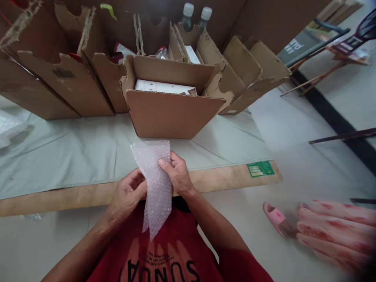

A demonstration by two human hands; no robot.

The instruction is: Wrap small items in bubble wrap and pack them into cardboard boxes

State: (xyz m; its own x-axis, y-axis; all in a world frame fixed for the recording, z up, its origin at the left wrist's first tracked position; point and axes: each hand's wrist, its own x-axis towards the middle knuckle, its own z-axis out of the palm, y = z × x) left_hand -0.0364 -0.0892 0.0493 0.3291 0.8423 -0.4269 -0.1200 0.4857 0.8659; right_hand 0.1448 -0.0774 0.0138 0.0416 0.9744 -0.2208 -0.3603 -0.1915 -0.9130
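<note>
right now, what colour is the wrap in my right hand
Whitish, translucent wrap, in the head view.

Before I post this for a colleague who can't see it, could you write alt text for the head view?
A person's right hand pinches a piece of bubble wrap, with the left hand at its other edge. On the cloth-covered table ahead, an open cardboard box holding a white box stands before a row of cardboard boxes.

Light: soft, diffuse. Shadow: inside cardboard bins [48, 43]. Blur: pink patterned fabric [335, 227], lower right. Distortion: wide-angle stretch, edges.
</note>
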